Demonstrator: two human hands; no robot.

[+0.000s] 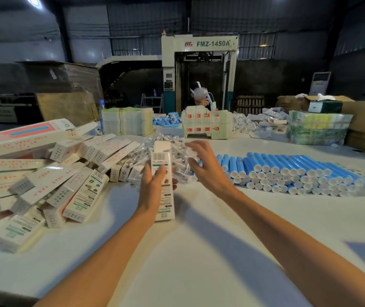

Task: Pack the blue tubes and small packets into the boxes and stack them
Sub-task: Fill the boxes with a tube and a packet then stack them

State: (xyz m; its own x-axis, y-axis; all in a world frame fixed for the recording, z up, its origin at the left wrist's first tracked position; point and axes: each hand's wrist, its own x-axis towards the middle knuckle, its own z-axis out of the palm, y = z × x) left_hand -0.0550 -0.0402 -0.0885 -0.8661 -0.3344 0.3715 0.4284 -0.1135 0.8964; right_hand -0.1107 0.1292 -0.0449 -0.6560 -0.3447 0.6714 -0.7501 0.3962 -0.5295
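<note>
Head view: left hand (pixel 155 185) grips long white printed carton (pixel 162 180). Right hand (pixel 206 167), fingers spread, reaches over clear small packets (pixel 177 149) beside stacked blue tubes (pixel 287 173).

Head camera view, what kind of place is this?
Probably a factory packing floor: a big industrial machine marked FMZ-1450A stands behind a white table piled with blue cylindrical tubes and white printed cardboard boxes.

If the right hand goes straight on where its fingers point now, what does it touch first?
Probably the heap of small clear packets, just beyond the spread fingers of the right hand. The blue tubes lie to its right, outside that line. Depth is hard to judge.
</note>
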